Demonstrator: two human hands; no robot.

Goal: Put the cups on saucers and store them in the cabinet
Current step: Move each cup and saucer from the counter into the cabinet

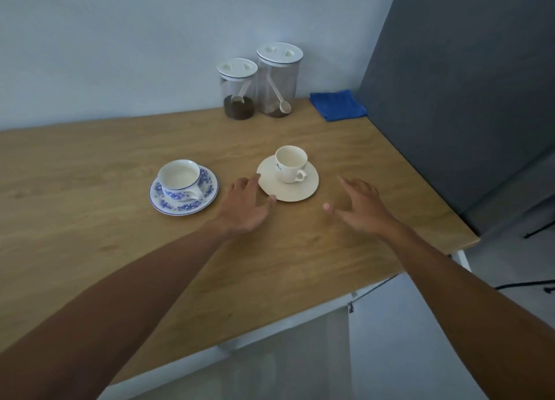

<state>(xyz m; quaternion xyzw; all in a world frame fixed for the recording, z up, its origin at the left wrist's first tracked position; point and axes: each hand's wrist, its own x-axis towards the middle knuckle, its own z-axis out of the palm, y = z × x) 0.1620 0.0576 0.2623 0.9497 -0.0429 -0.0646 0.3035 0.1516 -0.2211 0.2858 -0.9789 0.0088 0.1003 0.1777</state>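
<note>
On the desk (90, 165) two cups sit side by side, each on its own saucer: the left cup (179, 177) on the left saucer (210, 193), the right cup (290, 162) on the right saucer (309, 186). Behind them, near the wall, stand two jars (277, 81), with a folded cloth (338, 104) to their right.

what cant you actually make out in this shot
- Cabinet: none identifiable in the head view; the dark panel at right shows no door or handle.
- Logo on the cream cup: too small to read.
- Left hand at the cream saucer: fingertips at its rim, contact unclear.
- Shorter jar and taller jar: dark contents unidentifiable.
- Table: left side cut by the frame edge.
</note>
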